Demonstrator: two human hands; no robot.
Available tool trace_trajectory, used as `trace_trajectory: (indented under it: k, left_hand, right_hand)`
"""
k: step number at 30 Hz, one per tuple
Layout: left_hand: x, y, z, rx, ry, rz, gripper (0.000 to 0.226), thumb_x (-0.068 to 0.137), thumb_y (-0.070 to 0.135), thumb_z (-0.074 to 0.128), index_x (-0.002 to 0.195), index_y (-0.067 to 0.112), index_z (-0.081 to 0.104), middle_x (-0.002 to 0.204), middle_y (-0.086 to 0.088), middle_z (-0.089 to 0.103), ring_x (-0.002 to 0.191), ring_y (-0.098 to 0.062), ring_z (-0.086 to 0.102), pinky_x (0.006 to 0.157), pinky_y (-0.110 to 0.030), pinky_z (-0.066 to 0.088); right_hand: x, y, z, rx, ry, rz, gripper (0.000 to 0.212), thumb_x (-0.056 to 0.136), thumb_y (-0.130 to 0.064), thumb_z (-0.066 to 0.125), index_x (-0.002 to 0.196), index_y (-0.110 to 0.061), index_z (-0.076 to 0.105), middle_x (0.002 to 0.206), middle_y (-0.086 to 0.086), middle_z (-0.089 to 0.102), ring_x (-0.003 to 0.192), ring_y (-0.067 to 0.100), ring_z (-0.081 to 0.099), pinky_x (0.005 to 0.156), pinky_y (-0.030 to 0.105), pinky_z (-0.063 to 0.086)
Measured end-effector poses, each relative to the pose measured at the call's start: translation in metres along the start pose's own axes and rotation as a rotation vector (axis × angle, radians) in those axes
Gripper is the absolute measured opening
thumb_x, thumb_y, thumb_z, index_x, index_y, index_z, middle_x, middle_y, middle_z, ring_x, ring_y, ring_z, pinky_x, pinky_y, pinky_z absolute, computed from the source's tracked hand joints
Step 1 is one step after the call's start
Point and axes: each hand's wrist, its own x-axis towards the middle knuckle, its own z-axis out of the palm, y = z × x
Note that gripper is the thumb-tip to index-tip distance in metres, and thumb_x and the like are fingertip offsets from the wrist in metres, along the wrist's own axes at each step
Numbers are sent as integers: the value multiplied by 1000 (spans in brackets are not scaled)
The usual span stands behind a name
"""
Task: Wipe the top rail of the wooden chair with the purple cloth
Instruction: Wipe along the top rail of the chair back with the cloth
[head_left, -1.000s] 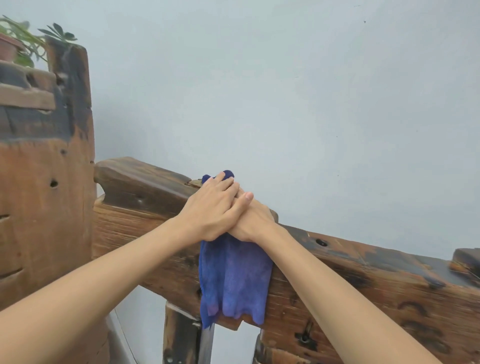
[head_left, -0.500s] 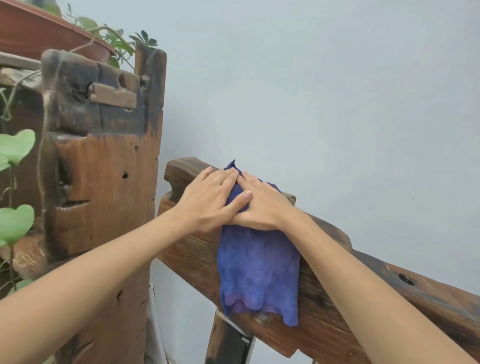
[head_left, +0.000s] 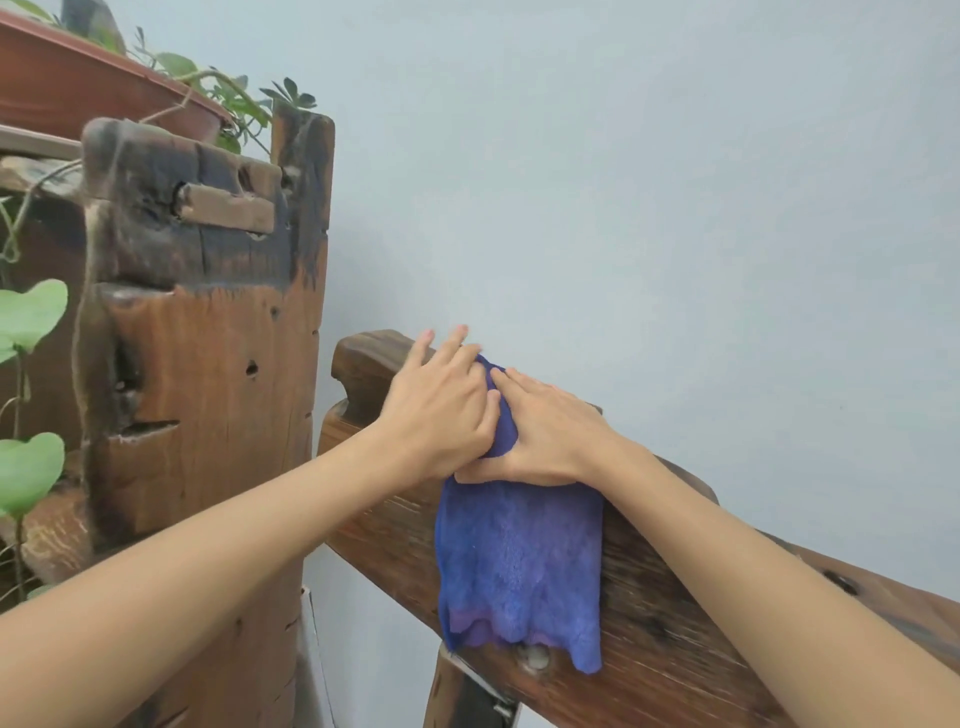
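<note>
Step in hand: looks like mid-wipe to me. Both palms are pushing the purple cloth (head_left: 519, 566) along the top rail (head_left: 363, 364), right up near its left end.
Left hand (head_left: 441, 410): fingers are straight and pressed down flat, partly on the cloth's left edge and partly on bare wood. It isn't gripping anything. The fingertips are a bit blurry.
Right hand (head_left: 550, 431): also flat on the cloth, fingers straight, thumb stuck out along the near side. It's pressing, not pinching, as far as I can tell.
Where the cloth is: draped over the rail and bunched under the two hands on top. The rest hangs down the near face almost to the rail's lower edge.
How the cloth looks: fuzzy microfibre type, deep blue-purple with a paler lilac strip at the bottom hem. It hangs limp with a wavy edge.
How the rail looks: chunky old timber, reddish brown with dark blotches and a carved knob at the left end.
Next move, my guess: either finish off that knob or drag back right along the long stretch. It needs steady downward pressure so the cloth slides with the hands and doesn't slip off the near side.
Around it: a tall weathered wooden post (head_left: 208, 415) stands just left of the rail, with a planter (head_left: 78, 88) up top and a pale wall (head_left: 675, 208) behind.
</note>
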Motion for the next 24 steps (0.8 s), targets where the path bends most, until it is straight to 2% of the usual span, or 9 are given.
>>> trace_trajectory:
  k: [3, 5, 8, 10, 13, 17, 20, 24]
  left_hand:
    - [-2, 9, 3, -199, -6, 95, 84, 98, 60, 6, 150, 6, 45, 158, -9, 46, 151, -20, 34, 124, -38, 16]
    - [0, 7, 8, -208, 17, 80, 93, 94, 67, 2, 149, 6, 45, 149, -8, 56, 141, -19, 47, 122, -36, 21]
    - [11, -3, 9, -180, 27, 41, 92, 91, 68, -3, 122, 9, 60, 121, -6, 71, 120, -22, 62, 113, -37, 30]
    - [20, -13, 9, -177, 3, 29, 91, 89, 67, -8, 107, 13, 62, 113, -4, 72, 116, -22, 63, 112, -39, 31]
    - [28, -27, 11, -174, -51, 8, 98, 85, 69, -15, 108, 15, 65, 118, -2, 71, 122, -18, 61, 119, -40, 25]
    - [38, -46, 11, -107, -136, -18, 104, 87, 69, -16, 127, 18, 66, 133, -2, 67, 135, -19, 53, 122, -47, 20]
    - [42, -61, 12, -107, -187, -52, 88, 98, 59, -8, 137, 24, 62, 141, -3, 64, 143, -21, 45, 124, -52, 17]
    - [46, -84, 12, -174, -224, -124, 67, 107, 45, 3, 142, 28, 58, 150, -9, 56, 149, -23, 38, 121, -48, 22]
  right_hand:
    - [11, -4, -2, 43, -34, -50, 102, 71, -71, 64, 159, -36, 26, 160, -9, 38, 144, 17, 43, 113, 36, 40]
    - [16, -5, 0, 74, -31, -45, 91, 73, -65, 60, 155, -38, 32, 152, -10, 45, 134, 18, 51, 104, 34, 44]
    - [25, -11, 1, 141, -22, -70, 98, 65, -68, 71, 152, -38, 38, 147, -13, 50, 134, 13, 52, 110, 37, 45]
    - [34, -16, 0, 172, -31, -105, 86, 64, -66, 77, 143, -40, 53, 140, -16, 58, 129, 10, 55, 108, 38, 47]
    - [46, -21, 0, 177, -49, -137, 71, 66, -63, 80, 131, -40, 64, 135, -16, 62, 124, 10, 57, 106, 37, 49]
    - [63, -29, 2, 201, -25, -132, 76, 64, -64, 81, 134, -41, 63, 136, -16, 61, 124, 11, 56, 107, 38, 48]
    - [78, -36, 4, 232, -31, -121, 80, 61, -65, 80, 135, -41, 61, 134, -15, 63, 124, 13, 58, 106, 40, 48]
    - [100, -47, 8, 224, -48, -89, 93, 55, -73, 77, 141, -41, 56, 137, -14, 63, 126, 15, 57, 107, 40, 47]
